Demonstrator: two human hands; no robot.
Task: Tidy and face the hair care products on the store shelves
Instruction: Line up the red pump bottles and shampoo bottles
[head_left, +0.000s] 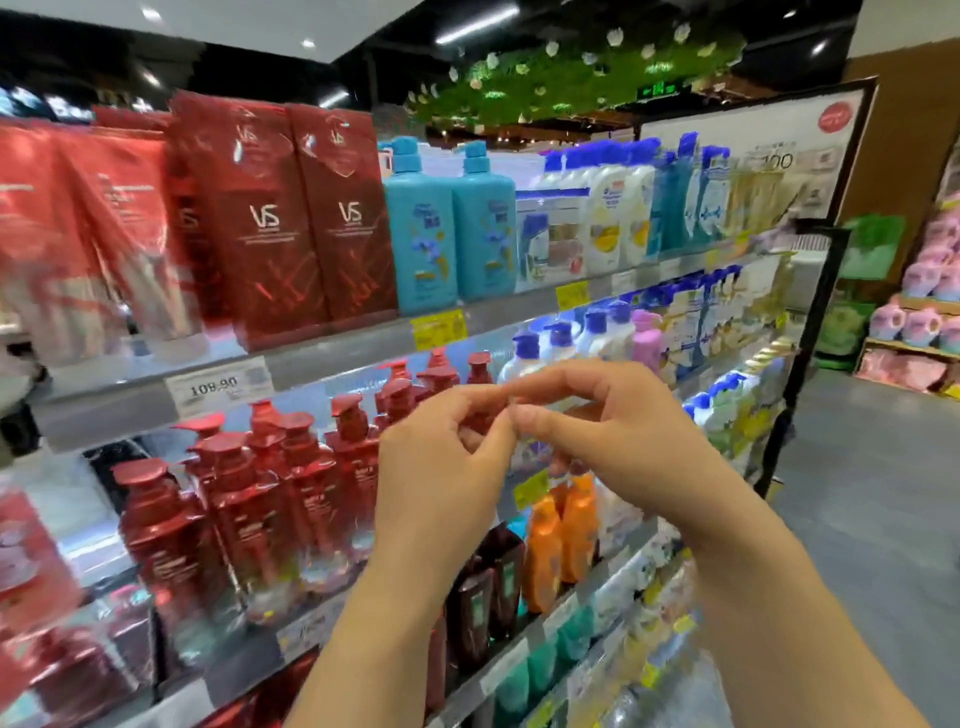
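While the dark red plastic pump bottles (260, 499) stood crowded on the middle shelf at left, my left hand (441, 467) and right hand (613, 441) met fingertip to fingertip nearer me, curled and holding no product, orange bottles (563, 540) just below.

Two dark red VS boxes (291, 218) stand upright on the top shelf at 10 o'clock, two blue pump bottles (452, 228) just beside them toward 12. Below, at 8 o'clock, red pump bottles (249, 499) stand crowded, pump heads turned unevenly.
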